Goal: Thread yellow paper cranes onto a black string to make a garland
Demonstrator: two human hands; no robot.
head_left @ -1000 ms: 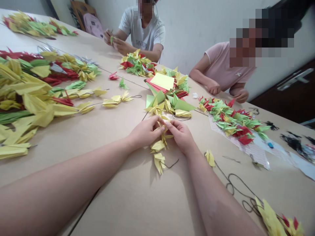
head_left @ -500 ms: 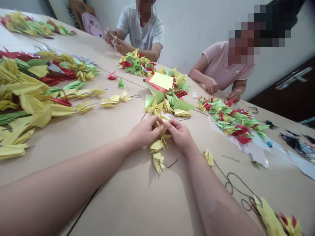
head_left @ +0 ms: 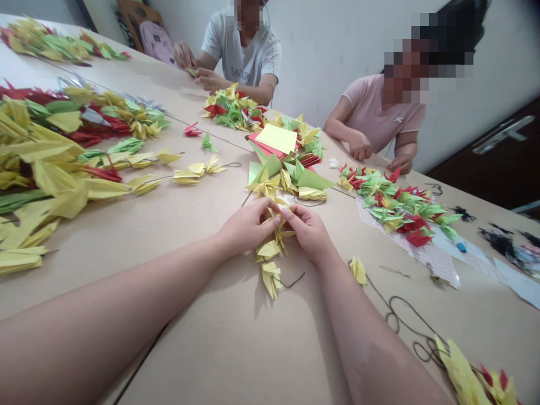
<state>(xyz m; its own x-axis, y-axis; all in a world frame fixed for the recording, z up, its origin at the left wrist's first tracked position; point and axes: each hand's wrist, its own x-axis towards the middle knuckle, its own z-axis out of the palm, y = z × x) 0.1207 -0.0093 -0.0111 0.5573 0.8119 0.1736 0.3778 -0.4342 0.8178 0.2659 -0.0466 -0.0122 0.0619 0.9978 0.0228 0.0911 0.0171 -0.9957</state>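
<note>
Pinching yellow origami cranes [head_left: 270,249] on a cord [head_left: 295,281], left hand [head_left: 248,226] and right hand [head_left: 309,234] nearly touching (fingers curled tight)

A plain white wall [head_left: 337,45] runs along the far side of the room, with a brown board [head_left: 130,22] and a pink backpack [head_left: 154,42] propped against it at far left; at right stands a dark wooden door [head_left: 498,163] with a metal handle [head_left: 502,134]

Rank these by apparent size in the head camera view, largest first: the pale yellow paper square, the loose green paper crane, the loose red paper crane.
1. The pale yellow paper square.
2. The loose green paper crane and the loose red paper crane look alike in size, so they are not ranked.
</note>
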